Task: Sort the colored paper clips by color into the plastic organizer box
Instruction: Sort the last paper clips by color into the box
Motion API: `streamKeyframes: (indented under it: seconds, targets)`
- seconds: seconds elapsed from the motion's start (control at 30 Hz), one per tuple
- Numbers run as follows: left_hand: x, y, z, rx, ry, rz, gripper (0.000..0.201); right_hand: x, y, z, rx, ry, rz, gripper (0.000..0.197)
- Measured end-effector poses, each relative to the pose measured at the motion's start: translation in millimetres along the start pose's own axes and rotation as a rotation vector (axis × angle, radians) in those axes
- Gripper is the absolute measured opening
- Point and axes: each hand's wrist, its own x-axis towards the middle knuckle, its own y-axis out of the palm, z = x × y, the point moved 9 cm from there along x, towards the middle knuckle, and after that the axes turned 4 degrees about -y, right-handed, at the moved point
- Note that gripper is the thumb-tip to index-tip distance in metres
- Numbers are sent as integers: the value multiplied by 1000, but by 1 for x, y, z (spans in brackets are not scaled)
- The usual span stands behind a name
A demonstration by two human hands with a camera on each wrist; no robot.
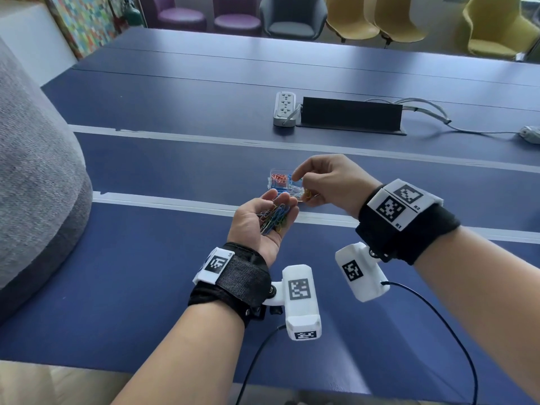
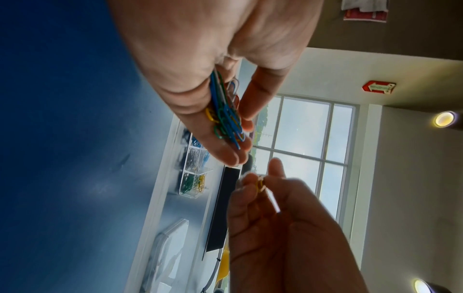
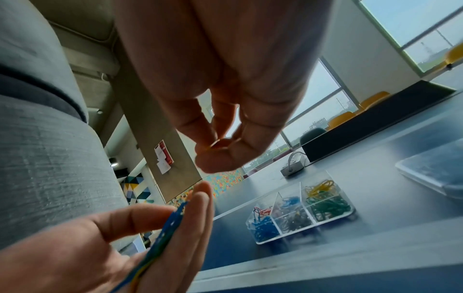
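Note:
My left hand [image 1: 264, 223] is palm up over the blue table [image 1: 146, 273], carrying a loose pile of mixed paper clips [image 1: 276, 219] on its palm and fingers, mostly blue, green and yellow [image 2: 226, 119]. Its thumb stands apart from the pile [image 3: 165, 234]. My right hand [image 1: 330, 182] hovers just beyond it and pinches a yellow paper clip [image 1: 306, 195] [image 2: 260, 184] between thumb and fingers. Behind both hands sits the clear plastic organizer box [image 1: 273, 171]. Its compartments [image 3: 305, 228] hold red, blue, silver-black, green and yellow clips.
A clear plastic lid [image 3: 435, 170] lies on the table to the right of the box. Farther back are a white power strip [image 1: 285, 108], a black cable box [image 1: 350, 114] and a mouse [image 1: 530, 133]. A grey upholstered seat [image 1: 35, 171] fills the left side.

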Motion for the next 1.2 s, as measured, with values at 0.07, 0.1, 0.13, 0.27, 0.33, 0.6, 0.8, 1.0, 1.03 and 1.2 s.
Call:
streamKeyframes:
  seconds: [0.07,0.1,0.13,0.27,0.33,0.6,0.8,1.0,1.03,1.2]
  targets:
    - [0,1,0,-23,-10,25,15,0,1,-6,122,66,5,30]
    - [0,2,1,-35,-13,33,13,0,2,-9,208,108,10,29]
    - [0,2,1,-42,-15,37,12,-2,4,-12,295,151,17,29]
    - [2,1,3,-14,-4,45,21,-2,8,-10,218,154,67,18]
    - [3,1,3,-9,-3,62,34,-2,8,5,-224,-26,84,8]
    - [2,5,3,-68,-27,110,58,4,18,6,-563,-200,64,7]
    - [2,4,3,-123,-53,126,66,10,6,1,-230,-47,19,14]
    - [5,5,6,-108,-79,130,53,6,12,-29,480,313,110,24]
    - [5,5,6,-100,-82,129,51,6,12,-32,558,342,103,27]
    - [8,3,4,-88,-81,105,49,13,-2,-46,690,398,13,30]
